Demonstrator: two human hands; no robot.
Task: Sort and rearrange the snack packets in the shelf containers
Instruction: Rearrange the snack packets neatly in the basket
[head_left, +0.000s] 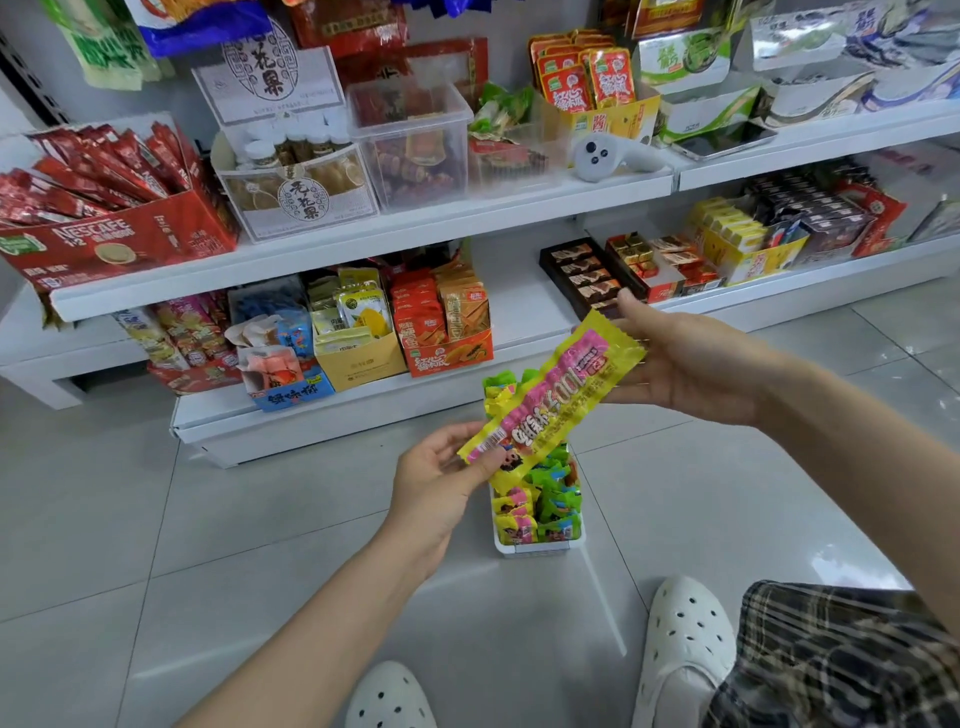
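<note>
Above a floor bin (537, 545) of packets, both hands pinch a packet (553, 395): left hand (441, 478) low, right hand (685, 358) high. Probably light, crinkly, slippery; hold the sealed ends.

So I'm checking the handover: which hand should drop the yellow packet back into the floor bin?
Probably left. The left hand pinches the packet at its lower end, just beside the bin; the right hand holds the higher, farther end.

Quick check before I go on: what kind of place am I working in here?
Most likely a small shop or convenience store aisle. White tiered shelves hold retail display boxes of snacks, such as the red Nescafe carton. A white bin of packets sits on the tiled floor, and both hands hold a yellow-pink snack packet.
</note>
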